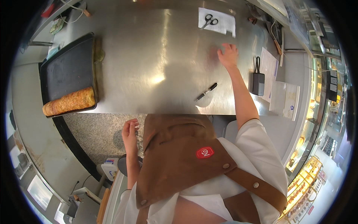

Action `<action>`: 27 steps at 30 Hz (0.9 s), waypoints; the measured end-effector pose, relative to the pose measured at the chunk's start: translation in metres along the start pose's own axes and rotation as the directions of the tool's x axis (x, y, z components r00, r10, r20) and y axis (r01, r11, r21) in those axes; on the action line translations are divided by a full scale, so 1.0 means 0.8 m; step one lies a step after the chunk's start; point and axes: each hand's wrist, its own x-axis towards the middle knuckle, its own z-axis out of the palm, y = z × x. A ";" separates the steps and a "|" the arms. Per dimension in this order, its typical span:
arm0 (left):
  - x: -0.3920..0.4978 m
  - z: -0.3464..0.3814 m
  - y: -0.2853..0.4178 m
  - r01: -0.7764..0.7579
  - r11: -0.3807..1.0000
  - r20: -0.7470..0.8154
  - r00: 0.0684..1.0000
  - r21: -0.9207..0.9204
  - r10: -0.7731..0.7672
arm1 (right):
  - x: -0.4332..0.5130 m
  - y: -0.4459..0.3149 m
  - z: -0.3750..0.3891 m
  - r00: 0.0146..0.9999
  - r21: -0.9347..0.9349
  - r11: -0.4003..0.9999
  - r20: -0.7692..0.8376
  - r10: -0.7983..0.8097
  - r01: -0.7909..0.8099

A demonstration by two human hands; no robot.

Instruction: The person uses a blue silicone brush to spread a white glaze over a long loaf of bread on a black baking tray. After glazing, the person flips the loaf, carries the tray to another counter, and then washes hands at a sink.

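My right hand is over the stainless steel table, fingers apart, holding nothing, below the scissors that lie on white paper. Nearer the table's front edge lies a black and clear pen. My left hand hangs beside the brown apron, off the table, its fingers loosely curled; I see nothing in it. On the left, a dark baking tray holds a long browned bread roll along its near end.
A black power bank with a loop stands at the right beside a printed sheet. A white box or packet lies near the right edge. Cables and tools line the back corners. Lit display shelves with baked goods are further right.
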 end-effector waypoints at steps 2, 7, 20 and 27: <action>-0.003 0.003 -0.004 0.001 1.000 -0.003 1.000 -0.009 -0.001 | -0.033 0.016 -0.018 0.995 0.088 0.991 -0.035 -0.093 0.096; -0.007 0.014 -0.003 -0.029 0.998 -0.005 1.000 0.064 0.030 | -0.166 0.009 -0.035 0.841 0.050 0.899 0.334 -0.425 0.434; -0.015 0.056 0.011 -0.082 0.995 0.020 0.996 0.058 0.081 | -0.131 0.101 -0.065 0.998 -0.266 0.963 0.049 -0.030 0.042; -0.034 0.082 0.004 -0.072 0.996 0.006 0.997 0.045 0.072 | -0.122 0.081 -0.026 0.997 0.370 0.928 0.054 -0.061 0.037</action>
